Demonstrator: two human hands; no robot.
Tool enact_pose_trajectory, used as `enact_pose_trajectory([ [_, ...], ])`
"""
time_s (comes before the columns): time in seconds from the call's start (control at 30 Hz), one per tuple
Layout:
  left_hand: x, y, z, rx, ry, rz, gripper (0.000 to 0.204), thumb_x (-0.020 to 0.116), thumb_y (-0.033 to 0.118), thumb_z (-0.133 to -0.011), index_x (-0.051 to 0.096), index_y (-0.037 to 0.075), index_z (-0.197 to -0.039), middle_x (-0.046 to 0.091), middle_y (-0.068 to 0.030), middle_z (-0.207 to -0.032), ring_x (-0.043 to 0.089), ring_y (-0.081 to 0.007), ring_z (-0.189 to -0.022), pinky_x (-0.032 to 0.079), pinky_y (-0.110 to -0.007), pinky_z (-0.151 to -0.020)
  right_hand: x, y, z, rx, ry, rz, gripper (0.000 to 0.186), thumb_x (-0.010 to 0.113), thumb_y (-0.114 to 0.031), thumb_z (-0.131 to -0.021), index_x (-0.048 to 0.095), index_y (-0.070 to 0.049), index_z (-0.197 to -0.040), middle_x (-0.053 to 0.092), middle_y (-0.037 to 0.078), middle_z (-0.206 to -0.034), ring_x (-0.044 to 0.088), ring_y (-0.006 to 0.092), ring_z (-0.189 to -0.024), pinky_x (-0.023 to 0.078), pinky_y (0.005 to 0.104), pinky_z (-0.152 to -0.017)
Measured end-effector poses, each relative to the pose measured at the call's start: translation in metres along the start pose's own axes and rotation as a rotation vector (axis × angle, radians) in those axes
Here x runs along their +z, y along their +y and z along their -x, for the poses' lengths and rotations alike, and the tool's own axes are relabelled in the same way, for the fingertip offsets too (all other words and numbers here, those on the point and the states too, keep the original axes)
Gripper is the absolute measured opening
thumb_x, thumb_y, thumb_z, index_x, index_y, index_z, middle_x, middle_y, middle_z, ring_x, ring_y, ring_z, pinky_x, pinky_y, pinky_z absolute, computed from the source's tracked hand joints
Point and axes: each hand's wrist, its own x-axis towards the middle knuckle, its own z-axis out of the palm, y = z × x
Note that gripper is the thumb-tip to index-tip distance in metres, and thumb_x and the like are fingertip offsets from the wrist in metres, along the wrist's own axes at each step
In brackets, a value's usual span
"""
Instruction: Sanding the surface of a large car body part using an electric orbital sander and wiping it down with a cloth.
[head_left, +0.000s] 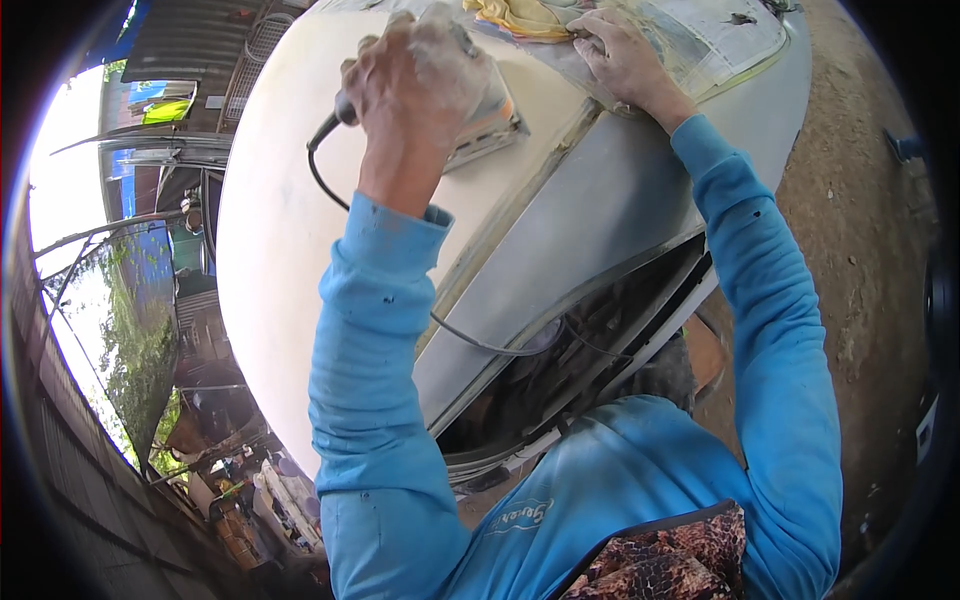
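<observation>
My left hand is wrapped over the top of an electric sander with an orange and grey body. The sander's flat base sits on a cream, dusty car panel. Its black cord loops out behind my wrist and reappears below my sleeve. Pale dust coats the back of this hand. Farther right, my right hand leans on the car beside a crumpled yellow cloth. Its thumb is apart from the bent fingers, and I see nothing held there.
A grey fender joins the cream panel along a seam. Nearer me is a dark opening in the bodywork, with the cord crossing it. Plastic sheeting covers glass at the far right. Dirt ground lies right; clutter stands lower left.
</observation>
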Motion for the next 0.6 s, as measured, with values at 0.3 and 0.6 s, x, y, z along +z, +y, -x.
enact_pose_trajectory([
  [0.3, -0.028, 0.002, 0.005, 0.071, -0.062, 0.158, 0.026, 0.066, 0.027, -0.083, 0.071, 0.006, -0.098, 0.071, -0.0206, -0.094, 0.071, -0.0398, -0.088, 0.055, -0.052, -0.08, -0.01, -0.005, 0.003, -0.085, 0.172, -0.031, 0.022, 0.061, -0.012, -0.085, 0.071, -0.003, -0.102, 0.064, 0.022, -0.107, 0.06, 0.0392, -0.109, 0.045, 0.0465, -0.101],
  [0.6, -0.051, -0.069, 0.103, -0.23, -0.144, -0.011, 0.029, 0.077, 0.031, -0.079, 0.072, 0.009, -0.099, 0.07, -0.0137, -0.088, 0.073, -0.0342, -0.086, 0.058, -0.048, -0.078, -0.01, -0.005, 0.002, -0.122, 0.13, -0.045, 0.022, 0.062, -0.011, -0.085, 0.072, -0.003, -0.103, 0.066, 0.02, -0.106, 0.06, 0.0382, -0.107, 0.046, 0.0459, -0.098],
])
